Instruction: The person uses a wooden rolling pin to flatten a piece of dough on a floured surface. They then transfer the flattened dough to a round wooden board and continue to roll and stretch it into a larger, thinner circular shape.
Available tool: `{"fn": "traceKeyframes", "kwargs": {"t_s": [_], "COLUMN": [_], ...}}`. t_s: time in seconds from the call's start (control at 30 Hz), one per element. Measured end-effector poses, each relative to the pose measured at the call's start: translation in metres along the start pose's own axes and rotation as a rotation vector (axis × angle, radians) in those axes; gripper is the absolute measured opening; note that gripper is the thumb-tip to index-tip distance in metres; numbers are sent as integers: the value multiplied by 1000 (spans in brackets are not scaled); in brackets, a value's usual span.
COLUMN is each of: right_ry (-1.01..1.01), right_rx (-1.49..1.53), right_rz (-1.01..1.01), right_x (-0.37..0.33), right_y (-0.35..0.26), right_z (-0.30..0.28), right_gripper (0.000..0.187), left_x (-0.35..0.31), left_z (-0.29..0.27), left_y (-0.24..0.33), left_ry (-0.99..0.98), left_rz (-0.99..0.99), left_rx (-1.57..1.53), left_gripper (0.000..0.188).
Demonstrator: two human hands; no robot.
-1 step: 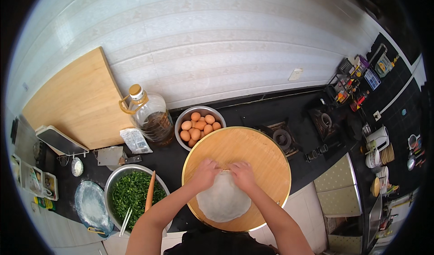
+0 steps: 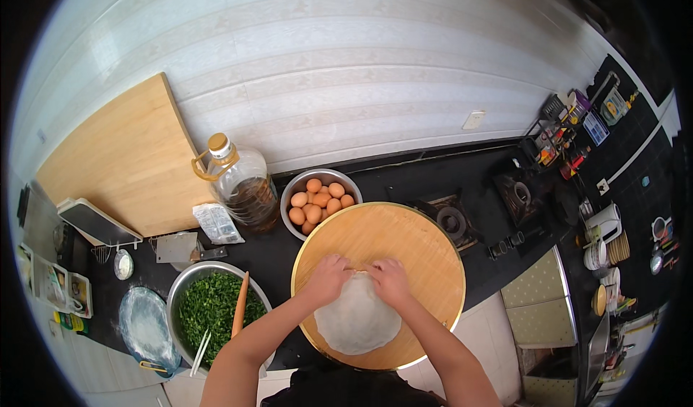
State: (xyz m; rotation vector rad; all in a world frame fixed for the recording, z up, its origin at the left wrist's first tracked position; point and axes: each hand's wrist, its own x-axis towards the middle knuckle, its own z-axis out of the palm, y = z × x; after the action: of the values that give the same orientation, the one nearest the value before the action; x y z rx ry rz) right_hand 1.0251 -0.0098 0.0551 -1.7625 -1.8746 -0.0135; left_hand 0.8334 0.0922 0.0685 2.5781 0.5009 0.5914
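Observation:
A thin round sheet of pale dough (image 2: pixel 359 320) lies on the near half of a round wooden board (image 2: pixel 429 277). At its far edge, my left hand (image 2: pixel 330 277) and my right hand (image 2: pixel 388 280) face each other, a small gap apart. The fingers of both are curled in and pinch the dough's edge. A narrow brownish strip shows between the fingertips, too small to make out. My forearms reach in on either side of the sheet.
Left of the board stands a steel bowl (image 2: pixel 173 302) of chopped greens with chopsticks (image 2: pixel 201 351) and a tapered wooden stick (image 2: pixel 240 306). Behind are a bowl of eggs (image 2: pixel 352 183), an oil jug (image 2: pixel 249 190) and a cleaver (image 2: pixel 177 248). A gas burner (image 2: pixel 452 221) sits at right.

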Motion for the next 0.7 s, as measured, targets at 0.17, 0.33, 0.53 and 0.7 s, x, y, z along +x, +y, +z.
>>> {"fn": "traceKeyframes", "kwargs": {"t_s": [0.17, 0.33, 0.53, 0.7], "right_ry": [-141, -192, -230, -275], "right_rx": [-43, -80, -76, -55], "right_rz": [-60, -73, -98, -65], "right_x": [-5, 2, 5, 11], "right_y": [-2, -10, -19, -18], "right_z": [-7, -12, -14, -10], "right_gripper": [32, 31, 29, 30], "left_x": [-5, -11, -17, -23], "left_z": [1, 0, -3, 1], "left_y": [0, 1, 5, 2], "left_ry": [-53, -79, -14, 69], "left_rz": [42, -35, -37, -137], "left_rx": [113, 48, 116, 101], "left_gripper": [26, 31, 33, 29]}}
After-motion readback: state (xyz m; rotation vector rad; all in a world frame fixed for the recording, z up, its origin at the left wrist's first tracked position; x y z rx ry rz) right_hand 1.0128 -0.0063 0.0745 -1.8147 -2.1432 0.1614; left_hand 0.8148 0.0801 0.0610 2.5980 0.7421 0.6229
